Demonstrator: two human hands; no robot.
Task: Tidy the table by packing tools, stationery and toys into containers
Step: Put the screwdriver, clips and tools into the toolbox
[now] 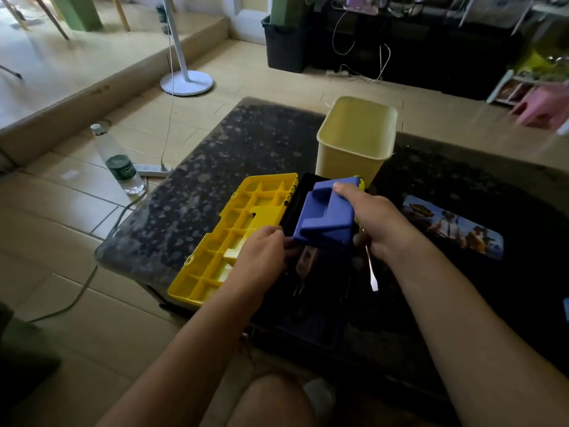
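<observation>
We see the blue plastic piece [326, 217] over the open toolbox [326, 291], right hand [377, 224] curled round its right side plus a screwdriver [371, 269], left hand [261, 251] pinching its near corner, yellow lid [234, 235] flipped left, pale bin [357, 140] behind.

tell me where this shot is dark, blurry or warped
head view: daylight washes out the pale tiled floor top left; the black toolbox interior is too dark to read; the pink plastic stool far right is motion-smeared; the blue plastic tray is fairly sharp; wide-angle bowing curves the dark speckled table edges
</observation>
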